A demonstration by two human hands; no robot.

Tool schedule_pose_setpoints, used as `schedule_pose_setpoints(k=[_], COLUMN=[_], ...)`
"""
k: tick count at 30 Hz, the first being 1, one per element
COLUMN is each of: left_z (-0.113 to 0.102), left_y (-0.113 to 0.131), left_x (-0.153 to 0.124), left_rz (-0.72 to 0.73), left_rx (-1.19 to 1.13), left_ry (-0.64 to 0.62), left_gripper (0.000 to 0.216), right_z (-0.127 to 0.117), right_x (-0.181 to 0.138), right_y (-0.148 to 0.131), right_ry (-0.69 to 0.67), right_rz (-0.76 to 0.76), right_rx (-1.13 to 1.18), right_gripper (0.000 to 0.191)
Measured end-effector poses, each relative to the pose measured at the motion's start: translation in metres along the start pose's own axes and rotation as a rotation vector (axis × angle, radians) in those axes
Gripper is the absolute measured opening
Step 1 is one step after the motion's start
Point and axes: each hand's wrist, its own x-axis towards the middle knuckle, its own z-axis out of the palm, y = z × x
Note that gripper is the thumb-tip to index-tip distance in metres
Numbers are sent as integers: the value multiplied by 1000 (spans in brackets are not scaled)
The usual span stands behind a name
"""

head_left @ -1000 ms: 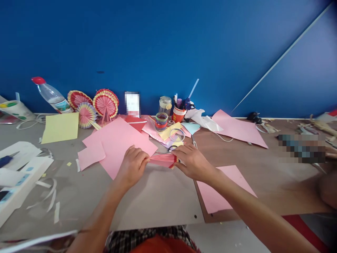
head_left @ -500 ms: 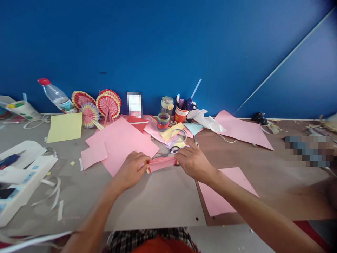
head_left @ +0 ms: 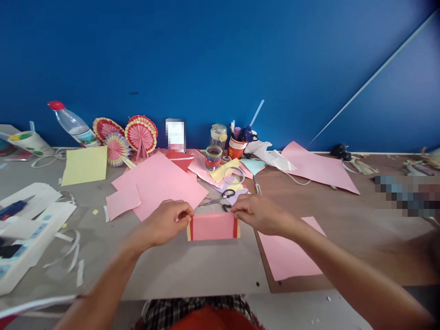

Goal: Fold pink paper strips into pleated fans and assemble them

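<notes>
Between my two hands is a pink paper strip [head_left: 213,227] with red and yellow bands along both short ends. My left hand [head_left: 172,219] pinches its upper left corner. At the upper right corner, the fingers of my right hand [head_left: 256,214] are closed on the same paper. Its broad face shows, with the lower edge hanging toward me. Just beyond it lie black-handled scissors [head_left: 220,200], partly behind my right fingers. A large pink sheet [head_left: 165,183] lies past my left hand, and another pink sheet [head_left: 292,256] is partly covered by my right forearm.
Finished paper fans [head_left: 140,135] stand against the blue wall beside a tilted bottle [head_left: 74,126]. A cup of pens [head_left: 236,147] and a roll of tapes [head_left: 213,158] are at the back. A white power strip [head_left: 37,238] and paper scraps lie at left; a craft knife [head_left: 257,184] lies at right.
The pink paper has turned from a narrow, slanted view to showing its broad face and both banded ends. My hands have shifted slightly, uncovering more of the scissors.
</notes>
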Motion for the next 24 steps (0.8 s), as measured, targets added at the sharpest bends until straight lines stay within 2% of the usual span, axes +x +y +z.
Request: schedule_pose_setpoints(k=[4, 7, 10, 15, 19, 24], left_z=[19, 36, 47, 60, 71, 77], left_y=[-8, -14, -16, -22, -27, -29], left_x=[1, -2, -6, -12, -17, -24], left_rz=[-24, -18, -9, 91, 191, 288], left_rx=[79, 102, 116, 284, 481, 612], left_ry=[-86, -121, -92, -3, 64, 155], left_gripper=[17, 17, 17, 19, 19, 23], right_z=[24, 44, 58, 74, 92, 105], right_x=[4, 6, 5, 0, -5, -11], right_y=[9, 12, 14, 20, 29, 31], right_ry=[-159, -179, -161, -68, 69, 251], right_rz=[130, 145, 85, -61, -187, -352], right_rx=[48, -21, -84, -274, -448, -539], right_gripper=[17, 16, 14, 12, 14, 19])
